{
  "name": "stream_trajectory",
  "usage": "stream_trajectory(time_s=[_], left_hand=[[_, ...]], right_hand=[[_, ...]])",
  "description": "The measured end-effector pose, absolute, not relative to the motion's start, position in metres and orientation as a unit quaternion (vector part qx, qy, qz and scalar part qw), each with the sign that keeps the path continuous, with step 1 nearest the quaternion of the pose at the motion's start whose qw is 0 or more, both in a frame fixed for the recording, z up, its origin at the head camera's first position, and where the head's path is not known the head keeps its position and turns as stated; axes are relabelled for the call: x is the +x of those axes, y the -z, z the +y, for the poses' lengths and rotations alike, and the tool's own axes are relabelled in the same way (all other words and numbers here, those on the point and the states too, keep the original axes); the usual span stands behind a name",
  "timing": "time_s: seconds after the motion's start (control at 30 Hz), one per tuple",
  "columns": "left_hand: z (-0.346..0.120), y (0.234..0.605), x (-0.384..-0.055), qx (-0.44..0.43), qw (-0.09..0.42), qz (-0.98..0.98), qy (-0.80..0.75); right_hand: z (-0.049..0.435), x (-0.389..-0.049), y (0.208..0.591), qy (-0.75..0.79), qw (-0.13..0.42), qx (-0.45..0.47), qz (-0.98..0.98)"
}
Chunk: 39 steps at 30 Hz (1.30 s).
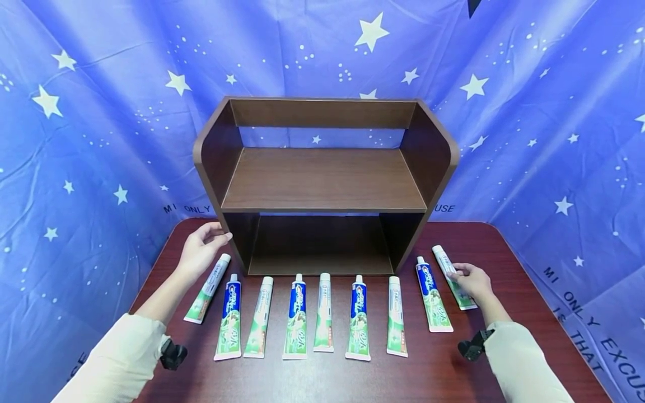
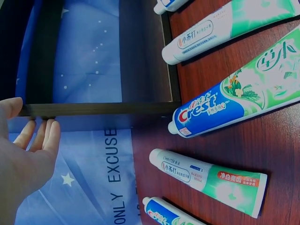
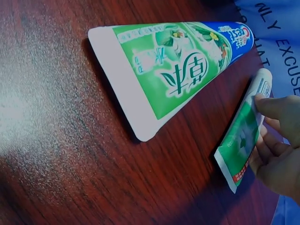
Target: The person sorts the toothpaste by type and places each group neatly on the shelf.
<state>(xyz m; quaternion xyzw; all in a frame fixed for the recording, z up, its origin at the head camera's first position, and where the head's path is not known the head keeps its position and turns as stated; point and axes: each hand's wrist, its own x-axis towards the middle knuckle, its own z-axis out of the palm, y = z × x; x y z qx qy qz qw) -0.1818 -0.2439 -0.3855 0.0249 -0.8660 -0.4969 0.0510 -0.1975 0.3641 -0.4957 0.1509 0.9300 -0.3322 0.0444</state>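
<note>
My left hand [image 1: 200, 251] grips the front edge of the left side panel on a brown two-tier shelf [image 1: 322, 179]. In the left wrist view the thumb lies on one face of that panel edge [image 2: 93, 109] and the fingers on the other. At the far right my right hand [image 1: 473, 281] pinches a white-and-green toothpaste tube [image 3: 244, 133], thumb on its upper face and fingers at its side and underneath. A blue-and-green Crest toothpaste tube [image 1: 433, 296] lies just left of that hand. Below the left hand lies another white-and-green toothpaste tube [image 1: 208, 290].
Several more toothpaste tubes [image 1: 297, 319] lie in a row before the shelf, caps toward it, the two kinds alternating. They rest on a dark red wooden table [image 1: 322, 386]. A blue curtain [image 1: 121, 112] with white stars hangs behind and at both sides.
</note>
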Motion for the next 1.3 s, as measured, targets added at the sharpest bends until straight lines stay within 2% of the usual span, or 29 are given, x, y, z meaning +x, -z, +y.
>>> stream_trajectory(time_s=[0.4, 0.83, 1.3], left_hand=[[-0.244, 0.388, -0.179, 0.039, 0.05, -0.859, 0.507], [-0.242, 0.39, -0.181, 0.033, 0.056, -0.85, 0.523], [-0.241, 0.392, -0.181, 0.034, 0.061, -0.846, 0.529]], right_hand=[[0.352, -0.197, 0.488, 0.322, 0.065, 0.198, 0.923], [0.345, -0.197, 0.49, 0.304, 0.042, 0.18, 0.934], [0.344, -0.198, 0.487, 0.302, 0.039, 0.217, 0.928]])
